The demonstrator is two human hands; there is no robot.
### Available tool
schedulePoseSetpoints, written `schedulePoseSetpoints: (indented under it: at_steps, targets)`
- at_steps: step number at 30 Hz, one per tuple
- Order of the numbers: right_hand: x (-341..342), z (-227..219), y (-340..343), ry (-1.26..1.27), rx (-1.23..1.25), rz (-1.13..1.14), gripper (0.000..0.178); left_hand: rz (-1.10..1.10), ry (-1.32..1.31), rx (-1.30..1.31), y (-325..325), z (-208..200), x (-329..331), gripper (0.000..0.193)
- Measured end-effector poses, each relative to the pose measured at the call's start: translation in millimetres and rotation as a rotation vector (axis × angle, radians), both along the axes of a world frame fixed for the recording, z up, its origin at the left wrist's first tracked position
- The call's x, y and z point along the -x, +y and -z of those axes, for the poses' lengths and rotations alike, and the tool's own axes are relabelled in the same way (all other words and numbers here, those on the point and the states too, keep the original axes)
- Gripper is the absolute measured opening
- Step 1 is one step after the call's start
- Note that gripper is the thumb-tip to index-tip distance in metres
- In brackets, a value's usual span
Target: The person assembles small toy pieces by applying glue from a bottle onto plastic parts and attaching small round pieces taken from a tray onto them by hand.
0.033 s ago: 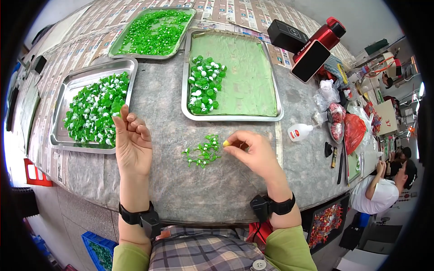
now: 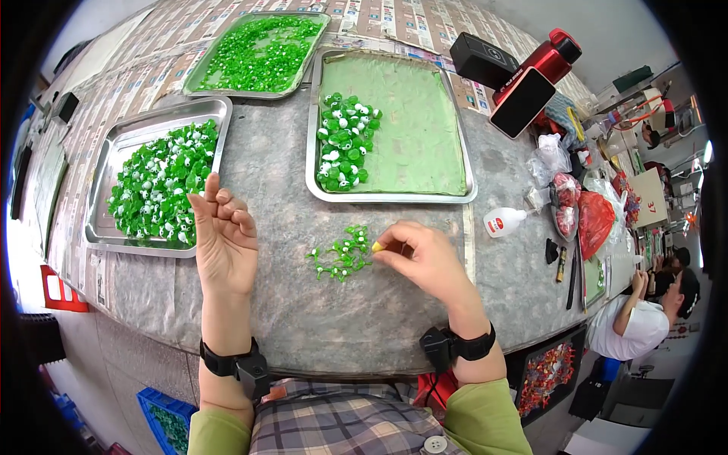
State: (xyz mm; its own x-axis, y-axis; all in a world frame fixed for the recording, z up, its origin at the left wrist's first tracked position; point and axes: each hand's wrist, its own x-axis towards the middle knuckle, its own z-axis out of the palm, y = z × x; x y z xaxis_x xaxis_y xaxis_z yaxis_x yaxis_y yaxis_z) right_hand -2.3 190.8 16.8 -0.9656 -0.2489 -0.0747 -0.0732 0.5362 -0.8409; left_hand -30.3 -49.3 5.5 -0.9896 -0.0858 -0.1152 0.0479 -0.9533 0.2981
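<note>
My left hand (image 2: 229, 254) is raised beside the left metal tray (image 2: 226, 125), palm turned up. Its thumb and index finger stand apart, the other fingers loosely curled, and no object shows in it. That tray carries a heap of green pieces with white eye-like balls (image 2: 163, 186). Over the grey table cover, my right hand (image 2: 436, 262) has thumb and bent index finger slightly apart. A yellow cover sits on the index fingertip (image 2: 377, 247). Right beside these fingertips lies a small loose cluster of thin green pieces with white dots (image 2: 341, 254).
Ahead is a tray (image 2: 470, 189) lined in green, with round green-and-white pieces along its left side. Farther back stands a tray of small green pieces (image 2: 262, 53). To the right are a phone (image 2: 523, 102), a red bottle (image 2: 550, 61), a white squeeze bottle (image 2: 504, 221) and a person (image 2: 633, 326).
My right hand's thumb and index finger look slightly farther apart. Otherwise nothing has visibly moved, apart from a tiny shift of the whole view.
</note>
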Motion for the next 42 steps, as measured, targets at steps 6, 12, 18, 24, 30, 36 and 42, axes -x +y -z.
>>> schedulePoseSetpoints:
  at_steps: [6,12,18,24,30,36,42]
  targets:
    - [-3.3,19.1,-5.6,0.227,-0.335,-0.178,0.015,0.182,0.103,0.415,25.5,4.9,-16.0,0.024]
    - [-2.7,-0.7,0.8,-0.114,0.121,-0.126,0.012,0.274,0.533,1.492,50.0,-7.7,-27.6,0.015]
    - [-8.4,-4.9,4.9,-0.319,0.514,-0.085,0.011,0.196,0.714,1.558,54.5,-6.8,-30.5,0.016]
    - [-25.4,-41.2,77.1,0.623,0.463,0.811,0.012,0.331,0.072,0.863,46.0,-2.0,-28.4,0.009]
    - [-27.3,20.4,140.1,0.444,-0.044,0.841,0.045,0.390,-0.006,0.721,46.1,0.2,-26.3,0.013]
    - [-17.5,23.3,118.9,0.243,0.248,0.713,0.037,0.498,-0.043,0.677,47.6,-0.4,-26.7,0.015]
    - [-18.0,-50.0,36.3,0.275,0.510,0.436,0.040,0.607,-0.060,0.502,43.6,3.4,-28.0,0.012]
